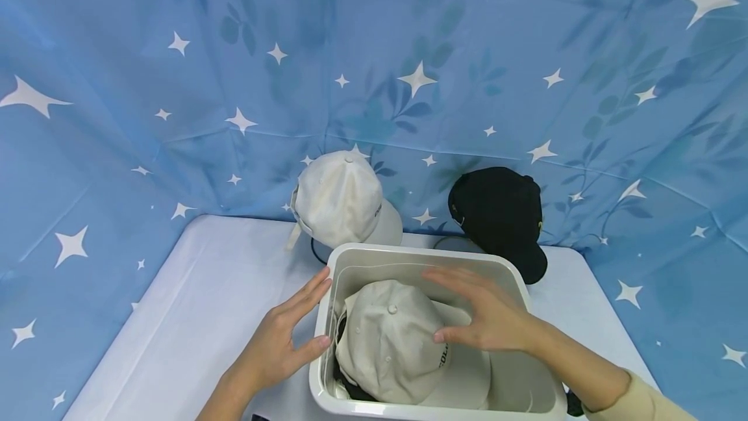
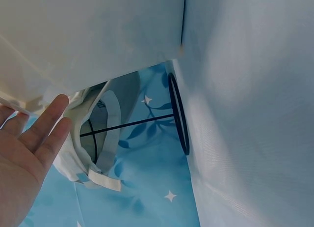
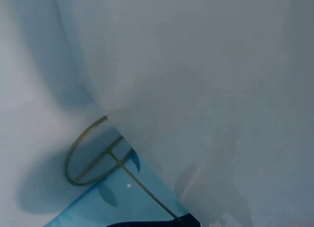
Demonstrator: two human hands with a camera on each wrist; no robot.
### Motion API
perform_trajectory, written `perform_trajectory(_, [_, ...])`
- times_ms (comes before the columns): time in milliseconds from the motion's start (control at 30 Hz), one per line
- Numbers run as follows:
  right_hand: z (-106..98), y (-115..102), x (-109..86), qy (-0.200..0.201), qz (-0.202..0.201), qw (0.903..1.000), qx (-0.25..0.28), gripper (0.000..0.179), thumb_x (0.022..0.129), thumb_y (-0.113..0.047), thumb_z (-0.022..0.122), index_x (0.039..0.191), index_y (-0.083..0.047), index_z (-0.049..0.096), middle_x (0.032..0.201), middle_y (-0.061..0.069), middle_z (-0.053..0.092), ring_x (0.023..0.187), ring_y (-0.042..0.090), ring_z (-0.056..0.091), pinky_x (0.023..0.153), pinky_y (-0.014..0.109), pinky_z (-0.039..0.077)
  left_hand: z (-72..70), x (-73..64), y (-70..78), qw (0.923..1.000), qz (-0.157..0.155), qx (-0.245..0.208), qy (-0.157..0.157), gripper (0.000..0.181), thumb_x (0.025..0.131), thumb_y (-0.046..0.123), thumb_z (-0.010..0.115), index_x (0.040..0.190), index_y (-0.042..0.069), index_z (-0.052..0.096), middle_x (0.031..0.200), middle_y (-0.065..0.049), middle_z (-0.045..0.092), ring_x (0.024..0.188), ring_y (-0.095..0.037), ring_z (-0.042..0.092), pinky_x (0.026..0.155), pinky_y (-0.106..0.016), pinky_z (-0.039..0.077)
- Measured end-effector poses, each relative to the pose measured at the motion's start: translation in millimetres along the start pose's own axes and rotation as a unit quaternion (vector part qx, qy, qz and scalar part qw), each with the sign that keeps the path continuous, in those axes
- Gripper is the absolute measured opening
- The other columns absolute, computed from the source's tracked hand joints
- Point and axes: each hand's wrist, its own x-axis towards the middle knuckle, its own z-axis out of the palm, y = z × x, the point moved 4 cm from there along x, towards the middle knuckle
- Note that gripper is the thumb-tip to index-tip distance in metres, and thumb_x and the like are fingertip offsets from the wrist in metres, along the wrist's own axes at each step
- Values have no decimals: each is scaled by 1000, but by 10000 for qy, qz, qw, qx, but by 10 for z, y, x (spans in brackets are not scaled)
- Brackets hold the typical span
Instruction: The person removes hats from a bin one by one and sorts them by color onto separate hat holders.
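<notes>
A white plastic bin (image 1: pixel 323 379) stands on the table with a cream cap (image 1: pixel 388 340) inside it, brim toward the right. Something black shows under the cap's left edge. My left hand (image 1: pixel 280 336) is at the bin's left side, fingers extended, fingertips by the rim; its palm (image 2: pixel 19 173) also shows in the left wrist view. Over the bin is my right hand (image 1: pixel 491 314), fingers stretched out and thumb in front of the cap. I cannot tell whether it touches the cap. The right wrist view does not show this hand.
Behind the bin, a second cream cap (image 1: pixel 339 197) sits on a black wire stand (image 2: pixel 179 114) at left. A black cap (image 1: pixel 497 210) is at right, above another wire stand (image 3: pixel 140 183). A blue star-patterned cloth (image 1: pixel 374 51) surrounds the white-covered table (image 1: pixel 234 265).
</notes>
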Motion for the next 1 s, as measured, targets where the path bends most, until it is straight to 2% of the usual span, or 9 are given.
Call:
perform_trajectory(133, [72,-1,-12,-72,34,9999,-101,85,80,-56,86,149,-14,59,149,2,61,137,33,56,107,58,47,3,0,-4,10000,31,-18,28,77,91,18,74,160,6,42,168,-12,35,150,-28,41,119,-21,29])
perform_trajectory(300, [141,-5,-7,-112,-64,9998,-143,83,80,-54,87,147,-15,60,147,-4,61,137,26,57,108,54,48,8,-1,-9,10000,57,-24,60,77,91,18,74,160,6,43,168,-13,36,150,-28,41,119,-20,29])
perform_trajectory(733, [275,-27,-1,-339,-20,9993,168,76,79,-48,90,143,-17,64,144,-4,63,132,23,60,104,49,52,10,5,2,9999,105,-62,74,76,91,17,74,159,4,44,167,-13,36,150,-29,42,119,-21,30])
perform_trajectory(1000, [346,-19,12,-760,151,9962,400,64,86,-45,86,141,-20,67,138,-6,65,127,21,62,102,49,54,-3,-1,-8,10000,18,-11,31,77,91,18,74,160,6,42,168,-12,35,150,-29,42,119,-22,30])
